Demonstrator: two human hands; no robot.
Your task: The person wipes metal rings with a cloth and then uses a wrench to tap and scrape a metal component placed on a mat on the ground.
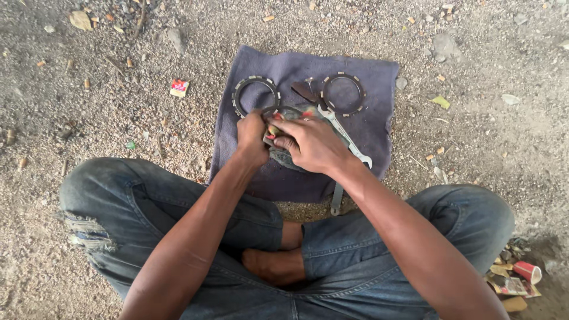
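Being gripped by both the left hand (pixel 252 137) and the right hand (pixel 311 144) over the dark cloth (pixel 367 83), the round clutch assembly (pixel 284 155) is risking a slip that scatters parts onto the gravel ground (pixel 106 106).

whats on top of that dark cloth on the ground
On the cloth lie two toothed rings, a spanner and a round metal part. Both hands cover most of that part.

Two rings (pixel 255 95) on cloth (pixel 379 83)
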